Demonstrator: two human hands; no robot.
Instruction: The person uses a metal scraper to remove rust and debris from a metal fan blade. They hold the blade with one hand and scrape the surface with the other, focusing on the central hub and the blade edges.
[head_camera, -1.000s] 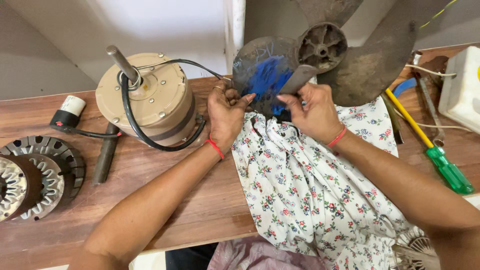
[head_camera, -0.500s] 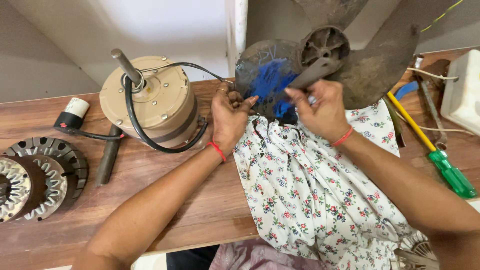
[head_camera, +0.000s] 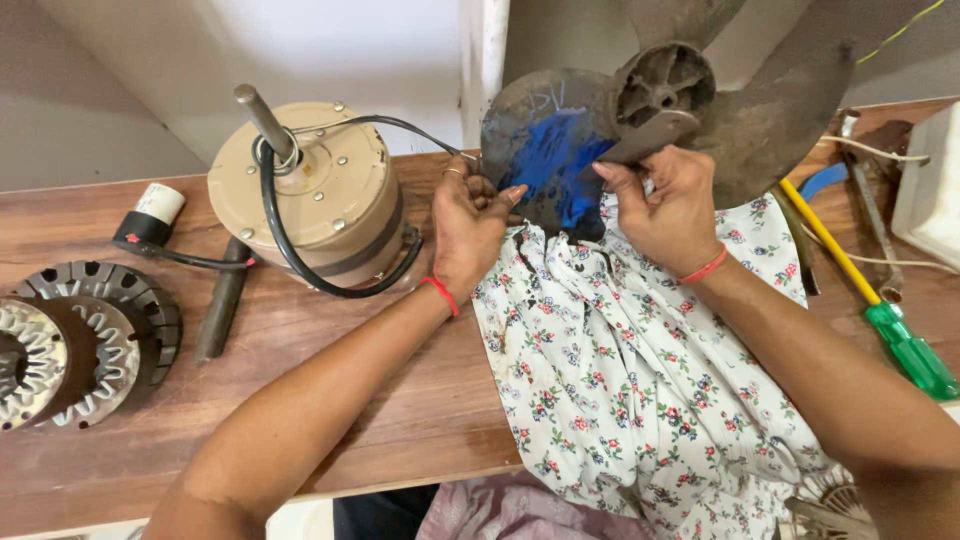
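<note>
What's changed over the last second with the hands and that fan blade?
The right hand has slid its scraper up from the blade's lower edge toward the hub, and more blue shows on the fan blade. The left hand still steadies the blade's edge. The motor, floral cloth and screwdriver stayed put.

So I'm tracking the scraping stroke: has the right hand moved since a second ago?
Yes. The right hand has shifted up the fan blade, toward the hub, away from the floral cloth.
</note>
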